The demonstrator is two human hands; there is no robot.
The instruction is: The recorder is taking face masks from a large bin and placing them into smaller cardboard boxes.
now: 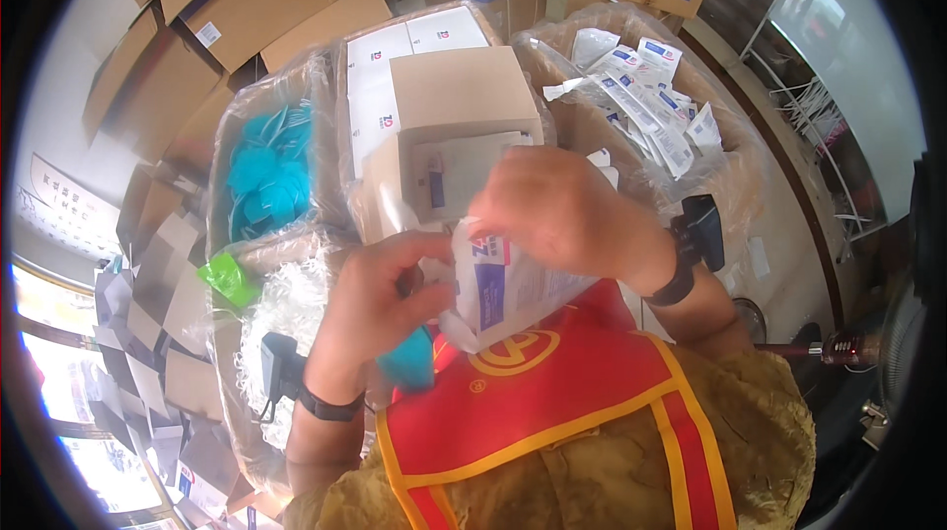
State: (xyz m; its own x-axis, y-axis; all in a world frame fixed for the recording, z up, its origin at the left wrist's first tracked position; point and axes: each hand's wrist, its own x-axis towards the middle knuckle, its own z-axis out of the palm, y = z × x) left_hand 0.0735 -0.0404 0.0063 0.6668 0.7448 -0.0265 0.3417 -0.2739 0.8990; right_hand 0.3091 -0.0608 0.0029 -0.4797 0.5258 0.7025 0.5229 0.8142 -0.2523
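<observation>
In front of my chest a white plastic packet point(528, 288) with blue and pink print is held tilted. My right hand point(562, 214) is closed on its upper edge, the fingers pinched together and slightly blurred. At its left edge the thumb and fingers of my left hand point(380, 288) curl in and grip the packet. Just beyond my hands stands an open cardboard box point(464, 86), flap raised, with flat white packets point(454, 170) lying in it. Below my left hand shows a turquoise piece point(406, 362), partly covered.
A plastic-lined bin of turquoise pieces point(271, 170) stands left, above another of white stringy loops point(286, 313) with a green wrapper point(229, 278). White boxes point(375, 76) sit behind the open box. At right, a lined carton holds white packets point(651, 106). Cardboard cartons point(266, 7) crowd the back.
</observation>
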